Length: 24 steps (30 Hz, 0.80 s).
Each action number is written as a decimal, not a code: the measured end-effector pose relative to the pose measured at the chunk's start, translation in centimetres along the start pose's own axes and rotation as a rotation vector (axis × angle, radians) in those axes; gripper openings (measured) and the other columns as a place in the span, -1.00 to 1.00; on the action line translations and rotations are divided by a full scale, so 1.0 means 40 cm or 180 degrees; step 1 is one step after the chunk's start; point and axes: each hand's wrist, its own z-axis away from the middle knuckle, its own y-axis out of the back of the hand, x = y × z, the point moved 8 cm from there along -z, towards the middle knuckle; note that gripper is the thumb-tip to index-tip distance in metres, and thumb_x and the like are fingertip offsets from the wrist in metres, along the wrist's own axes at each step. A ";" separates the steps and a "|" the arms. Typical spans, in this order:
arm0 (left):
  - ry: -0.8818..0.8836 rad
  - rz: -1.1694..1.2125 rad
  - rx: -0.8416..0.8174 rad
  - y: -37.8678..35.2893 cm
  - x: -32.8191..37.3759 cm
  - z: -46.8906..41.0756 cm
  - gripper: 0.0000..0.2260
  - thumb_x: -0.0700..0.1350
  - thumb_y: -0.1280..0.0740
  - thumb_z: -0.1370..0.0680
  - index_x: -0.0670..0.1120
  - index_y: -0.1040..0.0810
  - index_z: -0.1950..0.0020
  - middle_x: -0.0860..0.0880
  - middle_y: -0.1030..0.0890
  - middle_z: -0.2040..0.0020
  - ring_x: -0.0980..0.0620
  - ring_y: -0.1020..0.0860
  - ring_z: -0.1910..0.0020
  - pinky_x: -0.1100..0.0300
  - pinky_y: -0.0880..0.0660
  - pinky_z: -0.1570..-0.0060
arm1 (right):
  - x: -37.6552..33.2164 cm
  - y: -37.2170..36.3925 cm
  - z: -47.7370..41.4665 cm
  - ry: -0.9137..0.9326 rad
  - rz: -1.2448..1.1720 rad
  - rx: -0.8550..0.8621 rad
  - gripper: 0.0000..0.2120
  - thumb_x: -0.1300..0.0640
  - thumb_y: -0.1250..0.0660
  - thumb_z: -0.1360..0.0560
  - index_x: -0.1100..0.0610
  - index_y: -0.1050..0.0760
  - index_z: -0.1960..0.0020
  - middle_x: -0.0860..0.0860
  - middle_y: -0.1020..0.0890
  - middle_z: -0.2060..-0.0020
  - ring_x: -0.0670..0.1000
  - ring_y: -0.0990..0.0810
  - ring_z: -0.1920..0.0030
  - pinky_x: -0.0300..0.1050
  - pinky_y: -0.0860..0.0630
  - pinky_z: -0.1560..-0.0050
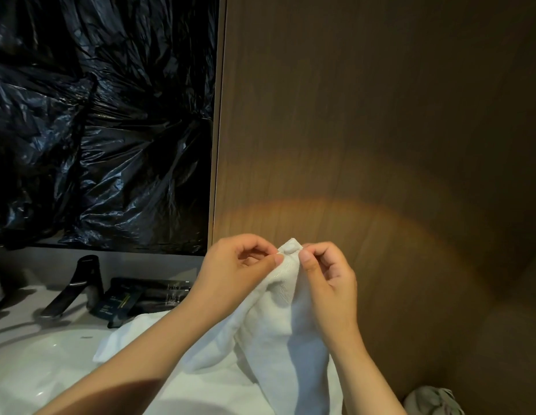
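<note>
A white towel (278, 333) is lifted by one corner in front of a brown wood-grain wall; the rest of it hangs down and trails onto the counter at lower centre. My left hand (240, 265) pinches the corner from the left between thumb and forefinger. My right hand (326, 274) pinches the same corner from the right, its other fingers curled. The two hands almost touch at the towel's top.
A white basin (42, 363) with a black faucet (78, 283) sits at lower left. Dark sachets (135, 298) lie behind the basin. Black plastic sheeting (96, 115) covers the panel above. The wood wall (380, 115) stands close on the right. A grey crumpled cloth (434, 402) lies at bottom right.
</note>
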 end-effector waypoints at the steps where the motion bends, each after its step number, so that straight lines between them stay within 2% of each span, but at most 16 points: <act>1: 0.0006 -0.0006 -0.0024 0.000 0.000 -0.001 -0.97 -0.16 -0.47 -0.45 -0.05 -0.70 0.16 0.02 -0.68 0.25 0.03 -0.64 0.22 0.10 -0.61 0.12 | 0.001 0.001 -0.001 -0.0018 -0.0061 0.0000 -0.88 0.23 -0.31 -0.57 0.15 -0.54 0.14 -0.01 -0.61 0.25 -0.06 -0.57 0.20 -0.25 -0.50 0.18; 3: -0.0017 -0.0012 0.0010 0.001 0.000 -0.002 -0.95 -0.17 -0.46 -0.46 -0.05 -0.71 0.16 0.03 -0.69 0.25 0.05 -0.64 0.22 0.12 -0.61 0.13 | 0.001 0.001 -0.005 -0.0043 -0.0112 0.0001 -0.89 0.25 -0.31 -0.57 0.18 -0.54 0.13 0.00 -0.62 0.25 -0.08 -0.58 0.21 -0.26 -0.51 0.19; 6: -0.0085 -0.0024 0.0136 0.000 0.005 -0.005 -0.94 -0.18 -0.45 -0.47 -0.04 -0.70 0.18 -0.01 -0.68 0.26 -0.03 -0.62 0.21 0.15 -0.58 0.15 | 0.004 -0.003 -0.014 -0.0141 -0.0153 0.0016 -0.92 0.26 -0.32 -0.57 0.13 -0.56 0.07 -0.05 -0.64 0.22 -0.15 -0.60 0.20 -0.35 -0.51 0.18; 9: -0.0112 0.0013 0.0248 -0.003 0.010 -0.009 -0.95 -0.16 -0.46 -0.46 -0.04 -0.69 0.20 -0.05 -0.67 0.26 -0.08 -0.60 0.20 0.11 -0.56 0.15 | 0.009 -0.012 -0.020 -0.0306 -0.0112 -0.0076 -0.87 0.15 -0.35 -0.56 -0.01 -0.59 -0.08 -0.10 -0.68 0.13 -0.13 -0.65 0.05 -0.35 -0.54 0.08; 11: -0.0139 -0.0068 0.0252 -0.006 0.015 -0.011 -0.96 -0.15 -0.46 -0.46 -0.04 -0.68 0.19 -0.01 -0.67 0.26 -0.03 -0.61 0.21 0.11 -0.57 0.15 | 0.004 -0.010 -0.023 -0.0287 -0.0018 -0.0070 -0.86 0.17 -0.34 -0.57 -0.02 -0.62 -0.05 -0.17 -0.69 0.09 -0.17 -0.64 0.00 -0.39 -0.51 0.07; 15: -0.0106 -0.0118 -0.0080 -0.018 0.003 -0.003 -0.99 -0.10 -0.45 -0.47 -0.01 -0.68 0.13 0.05 -0.67 0.22 0.05 -0.61 0.21 0.15 -0.58 0.13 | -0.016 0.007 -0.036 -0.0219 0.0025 0.0088 -0.82 0.24 -0.31 -0.57 0.01 -0.63 0.01 -0.20 -0.69 0.13 -0.19 -0.64 0.05 -0.41 -0.51 0.13; 19: -0.0058 -0.0250 -0.0424 -0.012 -0.037 0.013 -0.94 -0.04 -0.45 -0.47 0.00 -0.70 0.16 0.04 -0.68 0.23 0.01 -0.63 0.21 0.05 -0.59 0.10 | -0.052 0.040 -0.073 -0.0038 0.0159 0.0287 -0.82 0.22 -0.31 -0.57 -0.03 -0.63 0.01 -0.23 -0.68 0.12 -0.21 -0.63 0.04 -0.40 -0.53 0.08; 24: -0.0019 -0.0602 -0.0514 -0.008 -0.079 0.023 -0.93 0.02 -0.45 -0.45 0.06 -0.71 0.17 0.15 -0.67 0.23 0.09 -0.62 0.21 0.10 -0.61 0.12 | -0.125 0.065 -0.155 0.0303 0.0379 0.0385 -0.82 0.20 -0.32 -0.57 -0.07 -0.62 0.01 -0.20 -0.67 0.12 -0.17 -0.63 0.01 -0.31 -0.57 0.01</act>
